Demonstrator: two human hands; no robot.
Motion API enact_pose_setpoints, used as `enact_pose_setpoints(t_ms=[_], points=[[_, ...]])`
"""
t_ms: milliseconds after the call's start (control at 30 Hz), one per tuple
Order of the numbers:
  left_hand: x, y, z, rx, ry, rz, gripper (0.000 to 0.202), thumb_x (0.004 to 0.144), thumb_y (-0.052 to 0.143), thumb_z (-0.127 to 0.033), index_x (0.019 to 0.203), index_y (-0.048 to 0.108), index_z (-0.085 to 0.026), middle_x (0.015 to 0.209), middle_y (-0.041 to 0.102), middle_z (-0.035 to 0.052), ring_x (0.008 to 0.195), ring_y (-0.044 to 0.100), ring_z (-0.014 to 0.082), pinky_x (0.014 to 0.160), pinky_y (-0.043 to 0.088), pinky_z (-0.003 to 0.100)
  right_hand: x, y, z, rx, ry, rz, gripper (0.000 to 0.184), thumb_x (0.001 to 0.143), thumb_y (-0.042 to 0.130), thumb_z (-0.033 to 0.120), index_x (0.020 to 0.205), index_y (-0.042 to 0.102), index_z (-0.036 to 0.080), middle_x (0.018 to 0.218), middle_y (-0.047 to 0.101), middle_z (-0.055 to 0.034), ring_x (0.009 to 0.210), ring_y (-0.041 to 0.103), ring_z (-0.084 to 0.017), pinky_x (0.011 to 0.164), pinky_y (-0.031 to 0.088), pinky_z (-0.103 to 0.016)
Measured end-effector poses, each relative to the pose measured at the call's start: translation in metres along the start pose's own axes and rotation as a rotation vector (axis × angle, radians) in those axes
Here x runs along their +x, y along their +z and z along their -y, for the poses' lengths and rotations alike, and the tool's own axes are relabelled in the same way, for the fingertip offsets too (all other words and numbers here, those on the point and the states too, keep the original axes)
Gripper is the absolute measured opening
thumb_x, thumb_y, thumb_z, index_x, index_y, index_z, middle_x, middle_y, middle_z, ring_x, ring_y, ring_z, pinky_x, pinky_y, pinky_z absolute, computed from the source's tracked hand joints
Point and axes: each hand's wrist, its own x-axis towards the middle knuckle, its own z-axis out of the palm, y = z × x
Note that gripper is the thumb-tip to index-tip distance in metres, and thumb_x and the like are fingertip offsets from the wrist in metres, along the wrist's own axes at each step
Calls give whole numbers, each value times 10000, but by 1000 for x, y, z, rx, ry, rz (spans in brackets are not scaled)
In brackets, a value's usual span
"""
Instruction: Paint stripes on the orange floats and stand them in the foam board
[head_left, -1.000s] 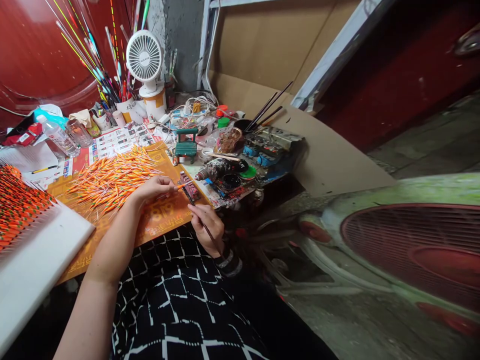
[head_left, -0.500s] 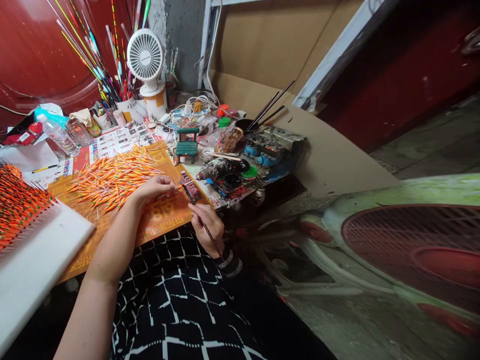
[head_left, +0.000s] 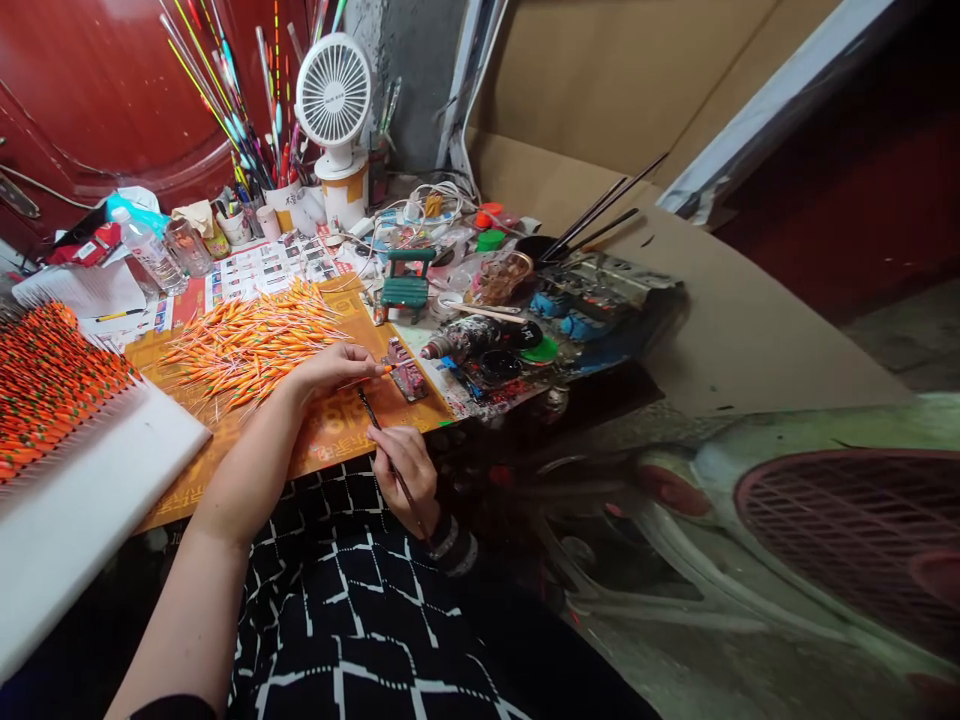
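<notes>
My left hand [head_left: 341, 368] pinches a small orange fishing float [head_left: 389, 368] above the orange board [head_left: 337, 440]. The float's thin pale stem reaches over a dark red notched block [head_left: 409, 375] toward the nose of a paint-smeared drill [head_left: 469, 338]; I cannot tell if it sits in the chuck. Lower down, at the board's front edge, my right hand [head_left: 407, 475] is closed around a slim dark paintbrush [head_left: 367, 407]. Its bristle end points up and left, apart from the float. A loose pile of orange floats [head_left: 255, 335] lies beyond my left forearm.
At left, a white foam slab [head_left: 97, 510] bears dense rows of orange floats [head_left: 60, 390]. Behind stand a white fan [head_left: 334, 95], a plastic bottle [head_left: 150, 250] and a small green chair-shaped stand [head_left: 406, 285]. A black paint pot [head_left: 501, 364] sits beside the drill.
The brush tip has drawn back from beside the float, down and to the left, with my right hand. My left hand keeps its pinch. The whole view has swung left.
</notes>
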Motion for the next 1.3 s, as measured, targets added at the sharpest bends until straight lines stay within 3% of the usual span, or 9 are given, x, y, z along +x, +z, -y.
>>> enact_pose_setpoints(t_ms=[867,1300], points=[[1,-2,3,40,30,10,411,681,818,-491,647,639,-124,520,443,-58,459,308,40,464,157,231,-2,9,0,-64,26,-8,506,1010,490,112,1500,497,235,1161,727,-125,1036,676,-247,898,579,-441],[0,2,0,-15,36,9,429,647,839,-499,638,657,-111,534,502,-35,471,328,36,476,166,225,-2,8,5,-62,-1,126,528,1002,495,102,1510,480,244,1215,721,-102,1080,656,-246,938,532,-444]])
